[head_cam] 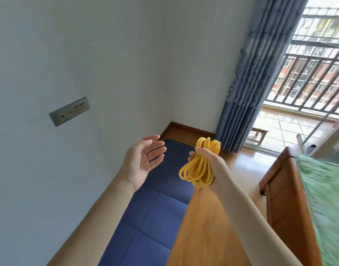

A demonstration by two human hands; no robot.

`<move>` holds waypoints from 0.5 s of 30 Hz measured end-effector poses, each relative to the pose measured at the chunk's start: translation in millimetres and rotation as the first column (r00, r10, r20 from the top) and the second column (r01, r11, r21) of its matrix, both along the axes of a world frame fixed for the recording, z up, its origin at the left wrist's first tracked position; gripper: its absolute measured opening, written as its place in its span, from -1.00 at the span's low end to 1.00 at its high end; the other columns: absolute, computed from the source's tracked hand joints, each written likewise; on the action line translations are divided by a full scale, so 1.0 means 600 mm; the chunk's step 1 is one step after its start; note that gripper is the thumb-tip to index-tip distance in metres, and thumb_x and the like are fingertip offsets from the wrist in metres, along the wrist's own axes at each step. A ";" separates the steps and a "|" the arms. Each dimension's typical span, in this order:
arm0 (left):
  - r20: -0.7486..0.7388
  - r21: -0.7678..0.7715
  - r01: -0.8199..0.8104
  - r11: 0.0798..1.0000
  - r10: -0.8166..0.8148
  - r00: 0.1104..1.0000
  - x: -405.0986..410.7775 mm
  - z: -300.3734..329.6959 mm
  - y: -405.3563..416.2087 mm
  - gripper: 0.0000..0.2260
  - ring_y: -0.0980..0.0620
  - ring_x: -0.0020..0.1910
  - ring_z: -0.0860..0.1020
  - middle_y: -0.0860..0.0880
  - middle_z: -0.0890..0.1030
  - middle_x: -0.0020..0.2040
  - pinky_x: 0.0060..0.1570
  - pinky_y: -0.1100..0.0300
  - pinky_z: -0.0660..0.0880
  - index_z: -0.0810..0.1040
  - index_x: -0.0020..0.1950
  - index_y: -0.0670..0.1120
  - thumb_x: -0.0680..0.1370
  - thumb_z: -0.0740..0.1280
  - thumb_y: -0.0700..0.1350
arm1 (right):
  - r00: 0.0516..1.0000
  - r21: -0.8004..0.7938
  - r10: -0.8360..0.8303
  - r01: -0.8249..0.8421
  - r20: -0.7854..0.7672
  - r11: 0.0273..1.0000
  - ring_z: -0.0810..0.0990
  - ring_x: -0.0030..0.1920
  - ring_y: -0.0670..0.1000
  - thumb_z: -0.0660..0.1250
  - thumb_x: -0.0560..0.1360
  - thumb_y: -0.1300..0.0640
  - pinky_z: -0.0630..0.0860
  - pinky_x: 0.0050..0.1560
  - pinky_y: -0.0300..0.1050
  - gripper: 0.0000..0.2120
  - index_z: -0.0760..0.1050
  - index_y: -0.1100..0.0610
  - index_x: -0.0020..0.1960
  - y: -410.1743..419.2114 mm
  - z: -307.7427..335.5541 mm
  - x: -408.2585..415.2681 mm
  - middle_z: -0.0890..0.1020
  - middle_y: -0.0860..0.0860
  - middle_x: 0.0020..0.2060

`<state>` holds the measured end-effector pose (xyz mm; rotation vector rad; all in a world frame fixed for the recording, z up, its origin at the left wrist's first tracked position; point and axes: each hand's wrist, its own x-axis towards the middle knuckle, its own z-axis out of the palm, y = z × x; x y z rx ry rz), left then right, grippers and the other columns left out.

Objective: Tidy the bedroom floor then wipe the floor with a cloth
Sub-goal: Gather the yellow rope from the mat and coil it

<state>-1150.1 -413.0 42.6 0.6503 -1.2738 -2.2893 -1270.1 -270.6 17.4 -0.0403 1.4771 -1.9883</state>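
A bundle of yellow cord [197, 167], coiled in loops, hangs from my right hand [212, 162], whose fingers are curled round its middle. The loops stick out above and below the fist. My left hand [143, 158] is raised beside it, palm turned toward the cord, fingers straight and holding nothing. A gap separates the two hands. Both are held above the wooden floor [207, 227] and a blue quilted mat [155, 217].
The blue mat lies along the white wall [88, 54], which carries a socket panel [70, 110]. A wooden bed frame [283, 198] with a green cover [326, 198] stands at the right. A blue curtain [247, 83] hangs by the open balcony door [299, 121].
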 end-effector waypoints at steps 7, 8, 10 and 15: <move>-0.029 -0.021 0.165 0.986 -0.166 0.986 -0.225 0.047 0.092 -0.79 0.05 -0.19 0.64 -0.02 0.66 -0.18 -0.08 0.18 0.52 0.57 -0.01 -0.09 0.59 0.14 -0.15 | 0.990 -0.030 -0.087 0.084 -0.110 0.996 0.65 -0.20 0.06 0.37 0.47 0.19 0.57 -0.18 -0.02 -0.90 0.54 0.20 -0.04 0.145 0.076 -0.205 0.65 0.10 -0.19; -0.032 -0.030 0.187 0.982 -0.188 0.982 -0.257 0.052 0.106 -0.79 0.04 -0.18 0.64 -0.03 0.67 -0.17 -0.06 0.18 0.52 0.57 0.00 -0.10 0.59 0.14 -0.14 | 0.987 -0.023 -0.096 0.094 -0.128 0.995 0.65 -0.21 0.05 0.37 0.47 0.19 0.58 -0.21 -0.04 -0.89 0.54 0.21 -0.03 0.169 0.086 -0.234 0.65 0.10 -0.20; -0.036 -0.055 0.218 0.974 -0.220 0.975 -0.319 0.059 0.133 -0.79 0.04 -0.15 0.64 -0.03 0.67 -0.16 -0.04 0.16 0.52 0.57 0.01 -0.10 0.59 0.15 -0.13 | 0.981 -0.025 -0.119 0.116 -0.151 0.993 0.64 -0.25 0.02 0.36 0.48 0.18 0.58 -0.33 -0.12 -0.84 0.53 0.24 0.01 0.216 0.103 -0.292 0.65 0.09 -0.22; -0.056 -0.043 0.250 0.967 -0.252 0.966 -0.463 0.076 0.193 -0.81 0.05 -0.18 0.65 -0.03 0.67 -0.18 -0.12 0.18 0.51 0.57 0.01 -0.11 0.58 0.17 -0.14 | 0.960 -0.053 -0.206 0.199 -0.192 0.979 0.64 -0.34 -0.02 0.36 0.48 0.17 0.56 -0.42 -0.17 -0.86 0.52 0.24 -0.02 0.301 0.142 -0.418 0.62 0.08 -0.24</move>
